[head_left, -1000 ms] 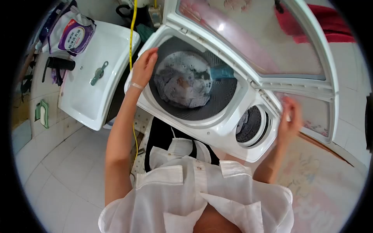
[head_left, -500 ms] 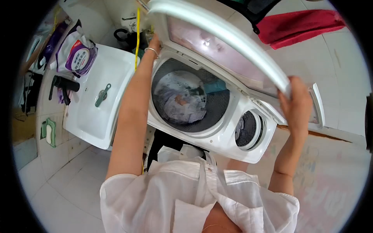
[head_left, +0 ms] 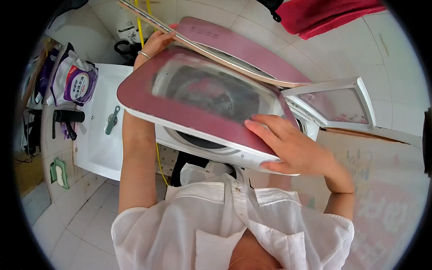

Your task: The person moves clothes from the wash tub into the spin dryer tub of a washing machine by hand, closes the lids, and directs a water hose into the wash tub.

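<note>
Against tiled walls (head_left: 342,54), the pink-bordered lid (head_left: 193,113) is tilted over the washing machine (head_left: 225,156). Presumably light and stiff, it is best held by its front rim (head_left: 180,127), clasped by the right hand (head_left: 292,146); the grip of the left hand (head_left: 155,43), partly hidden, cannot be told.

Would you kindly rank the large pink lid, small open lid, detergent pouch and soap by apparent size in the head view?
1. Large pink lid
2. Small open lid and detergent pouch: too alike to rank
3. Soap
</note>
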A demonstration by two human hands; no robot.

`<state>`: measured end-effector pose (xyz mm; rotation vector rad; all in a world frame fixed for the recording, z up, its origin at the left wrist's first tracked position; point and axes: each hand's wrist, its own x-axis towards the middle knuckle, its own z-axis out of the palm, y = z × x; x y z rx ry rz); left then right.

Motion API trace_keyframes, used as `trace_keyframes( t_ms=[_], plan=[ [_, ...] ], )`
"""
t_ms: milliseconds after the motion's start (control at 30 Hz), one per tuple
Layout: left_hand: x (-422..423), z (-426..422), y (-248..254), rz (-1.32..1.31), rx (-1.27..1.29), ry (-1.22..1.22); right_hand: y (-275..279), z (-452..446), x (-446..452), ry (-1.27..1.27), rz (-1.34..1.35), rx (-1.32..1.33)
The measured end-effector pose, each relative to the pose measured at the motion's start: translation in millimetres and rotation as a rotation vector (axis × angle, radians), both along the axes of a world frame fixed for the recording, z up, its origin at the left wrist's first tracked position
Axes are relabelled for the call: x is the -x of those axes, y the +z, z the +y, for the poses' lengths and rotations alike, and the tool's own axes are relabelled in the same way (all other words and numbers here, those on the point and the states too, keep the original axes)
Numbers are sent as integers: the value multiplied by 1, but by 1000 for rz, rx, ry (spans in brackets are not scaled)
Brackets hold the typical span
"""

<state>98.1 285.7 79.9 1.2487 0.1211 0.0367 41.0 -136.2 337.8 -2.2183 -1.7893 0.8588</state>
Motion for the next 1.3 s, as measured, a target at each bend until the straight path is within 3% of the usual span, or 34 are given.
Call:
trace_keyframes(
  t_ms=[33,67,133,200,267,400,533,667,800,1300],
  plan=[
    [0,0,-2,-9,3,-16,-6,-1,-6,22,130,-80],
    [10,-18,20,-8,35,65,-18,-1,-21,-7,368,-44],
    [16,-26,31,-7,66,147,-42,2,-52,-203,525,107],
    [18,-17,21,3,90,124,-87,-4,-80,-387,333,176],
    [16,-14,17,11,84,115,-157,-32,-113,-435,142,75],
    [14,-11,21,51,123,129,-224,-50,-144,-497,6,-102],
    [12,-9,20,82,173,159,-236,-45,-166,-513,-238,-189],
    [10,-10,18,103,206,190,-264,-33,-194,-421,-237,-196],
    [10,-8,21,79,196,185,-269,-21,-211,-566,-224,103],
    [9,-9,25,70,188,207,-263,-5,-210,-576,-252,86]
  ],
)
